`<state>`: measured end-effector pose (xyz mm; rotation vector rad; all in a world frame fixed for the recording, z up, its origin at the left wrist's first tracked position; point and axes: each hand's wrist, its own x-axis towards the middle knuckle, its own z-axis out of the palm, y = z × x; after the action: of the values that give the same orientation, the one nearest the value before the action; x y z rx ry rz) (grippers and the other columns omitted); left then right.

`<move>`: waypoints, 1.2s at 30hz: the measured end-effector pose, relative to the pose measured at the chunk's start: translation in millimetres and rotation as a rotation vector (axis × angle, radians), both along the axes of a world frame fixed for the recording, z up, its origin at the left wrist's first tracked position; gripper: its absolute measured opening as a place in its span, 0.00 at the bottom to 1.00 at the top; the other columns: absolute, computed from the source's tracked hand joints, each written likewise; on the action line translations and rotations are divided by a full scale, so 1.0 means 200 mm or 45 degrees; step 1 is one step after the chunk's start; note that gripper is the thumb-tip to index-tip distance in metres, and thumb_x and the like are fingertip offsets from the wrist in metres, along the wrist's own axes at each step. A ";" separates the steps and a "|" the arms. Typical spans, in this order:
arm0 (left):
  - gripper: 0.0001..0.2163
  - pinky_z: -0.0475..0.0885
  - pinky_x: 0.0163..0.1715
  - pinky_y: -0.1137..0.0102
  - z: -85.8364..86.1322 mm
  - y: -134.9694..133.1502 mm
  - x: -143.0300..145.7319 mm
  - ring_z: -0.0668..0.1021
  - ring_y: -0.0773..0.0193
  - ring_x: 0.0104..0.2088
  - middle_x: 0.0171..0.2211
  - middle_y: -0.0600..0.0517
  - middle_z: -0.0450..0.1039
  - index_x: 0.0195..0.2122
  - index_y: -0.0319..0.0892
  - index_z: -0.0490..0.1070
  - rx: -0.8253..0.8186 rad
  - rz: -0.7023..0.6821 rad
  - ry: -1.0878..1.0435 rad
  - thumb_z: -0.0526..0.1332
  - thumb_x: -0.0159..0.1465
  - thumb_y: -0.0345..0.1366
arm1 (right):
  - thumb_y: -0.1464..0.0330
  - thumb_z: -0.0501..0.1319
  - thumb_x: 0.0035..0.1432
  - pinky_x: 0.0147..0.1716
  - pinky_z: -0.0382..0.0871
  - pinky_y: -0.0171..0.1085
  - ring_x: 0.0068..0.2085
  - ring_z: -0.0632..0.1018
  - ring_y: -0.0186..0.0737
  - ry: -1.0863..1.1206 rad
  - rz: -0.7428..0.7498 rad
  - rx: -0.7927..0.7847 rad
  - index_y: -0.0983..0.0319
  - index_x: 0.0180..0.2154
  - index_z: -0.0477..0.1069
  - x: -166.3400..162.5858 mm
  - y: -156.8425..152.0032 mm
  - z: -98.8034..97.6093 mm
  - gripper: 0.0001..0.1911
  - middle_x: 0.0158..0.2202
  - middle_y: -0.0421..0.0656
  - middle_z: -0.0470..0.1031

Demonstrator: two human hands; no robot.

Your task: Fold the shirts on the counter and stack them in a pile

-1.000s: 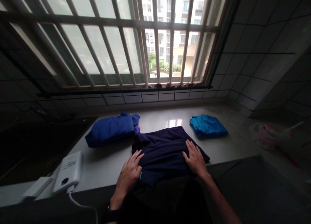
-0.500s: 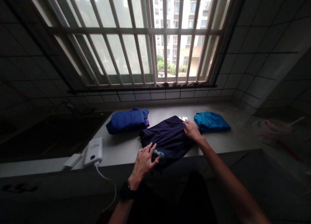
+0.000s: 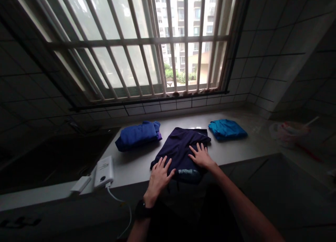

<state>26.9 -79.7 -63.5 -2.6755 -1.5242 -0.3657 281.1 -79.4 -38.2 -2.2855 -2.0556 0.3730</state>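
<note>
A dark navy garment (image 3: 181, 147) lies folded on the pale counter (image 3: 136, 163) below a barred window. My left hand (image 3: 159, 174) rests flat on its near left corner, fingers spread. My right hand (image 3: 201, 156) presses flat on its near right part, fingers also spread. A lighter printed patch shows on the garment's near edge between my hands. A rolled royal-blue garment (image 3: 138, 135) lies to the left. A folded teal garment (image 3: 227, 129) lies to the right.
A white power bank (image 3: 104, 167) with a white cable (image 3: 120, 207) and a small white adapter (image 3: 81, 184) sit at the counter's near left edge. A dark sink (image 3: 52, 158) lies to the left. A plastic bag with a container (image 3: 291, 133) sits at the right.
My right hand came back from the garment's far corner to its near part. The far part has been folded over, so the garment is narrower. My left hand now lies flat on it.
</note>
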 end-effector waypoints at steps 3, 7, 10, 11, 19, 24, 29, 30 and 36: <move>0.26 0.72 0.55 0.51 0.03 -0.03 0.07 0.70 0.43 0.64 0.65 0.39 0.67 0.64 0.43 0.69 0.021 0.051 -0.003 0.57 0.69 0.50 | 0.50 0.51 0.71 0.68 0.45 0.59 0.74 0.47 0.63 0.010 0.153 -0.036 0.53 0.72 0.53 0.09 0.12 0.07 0.34 0.75 0.54 0.46; 0.27 0.69 0.58 0.51 0.08 -0.05 0.05 0.74 0.45 0.60 0.61 0.39 0.72 0.60 0.43 0.73 0.069 -0.021 -0.083 0.64 0.64 0.51 | 0.61 0.57 0.69 0.69 0.51 0.52 0.73 0.53 0.60 0.003 0.172 0.092 0.65 0.69 0.60 0.11 0.14 0.16 0.32 0.73 0.58 0.50; 0.30 0.62 0.65 0.50 0.03 -0.07 -0.05 0.69 0.46 0.65 0.65 0.42 0.68 0.64 0.46 0.68 0.103 -0.176 -0.074 0.69 0.60 0.45 | 0.67 0.54 0.69 0.66 0.60 0.45 0.67 0.66 0.50 0.118 0.185 0.387 0.66 0.64 0.67 0.03 -0.05 0.11 0.25 0.68 0.57 0.62; 0.33 0.61 0.65 0.50 0.01 -0.07 -0.08 0.67 0.47 0.67 0.66 0.43 0.66 0.66 0.47 0.65 0.096 -0.221 -0.055 0.69 0.60 0.41 | 0.66 0.53 0.70 0.63 0.63 0.44 0.64 0.71 0.48 0.190 0.226 0.436 0.64 0.63 0.68 -0.01 -0.13 0.07 0.23 0.65 0.55 0.68; 0.28 0.70 0.54 0.56 -0.01 -0.04 -0.13 0.73 0.51 0.61 0.63 0.46 0.70 0.65 0.53 0.66 -0.030 -0.239 0.008 0.62 0.64 0.27 | 0.84 0.53 0.57 0.64 0.61 0.48 0.67 0.66 0.46 0.232 0.314 0.526 0.55 0.65 0.65 -0.12 -0.42 -0.19 0.37 0.68 0.47 0.66; 0.19 0.71 0.46 0.62 0.02 -0.15 -0.22 0.80 0.58 0.43 0.42 0.50 0.82 0.52 0.50 0.77 -0.037 -0.347 -0.064 0.54 0.67 0.24 | 0.84 0.54 0.54 0.51 0.73 0.42 0.52 0.78 0.44 0.443 0.454 0.496 0.56 0.59 0.71 -0.01 -0.52 -0.10 0.33 0.54 0.46 0.78; 0.18 0.69 0.47 0.62 0.13 -0.21 -0.32 0.82 0.60 0.38 0.40 0.50 0.83 0.52 0.49 0.75 0.141 -0.363 -0.274 0.49 0.71 0.28 | 0.82 0.56 0.49 0.46 0.74 0.37 0.46 0.80 0.42 0.639 0.524 0.483 0.56 0.58 0.69 0.12 -0.58 0.09 0.34 0.49 0.44 0.78; 0.18 0.69 0.48 0.61 0.19 -0.19 -0.31 0.82 0.60 0.38 0.40 0.49 0.83 0.53 0.48 0.75 0.181 -0.327 -0.299 0.48 0.71 0.29 | 0.82 0.56 0.48 0.47 0.73 0.37 0.47 0.80 0.42 0.637 0.499 0.513 0.57 0.57 0.69 0.14 -0.53 0.15 0.34 0.49 0.44 0.78; 0.19 0.67 0.58 0.51 0.41 0.15 -0.04 0.81 0.50 0.49 0.48 0.41 0.80 0.59 0.40 0.71 0.378 0.122 -0.286 0.50 0.71 0.33 | 0.81 0.51 0.57 0.63 0.62 0.51 0.62 0.71 0.50 0.335 0.022 0.943 0.60 0.62 0.68 0.07 -0.14 0.37 0.33 0.60 0.51 0.72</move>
<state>18.6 -48.8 18.9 -2.3890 -1.5046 -0.8393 294.3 -106.9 35.1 -1.6729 -1.6919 -0.0856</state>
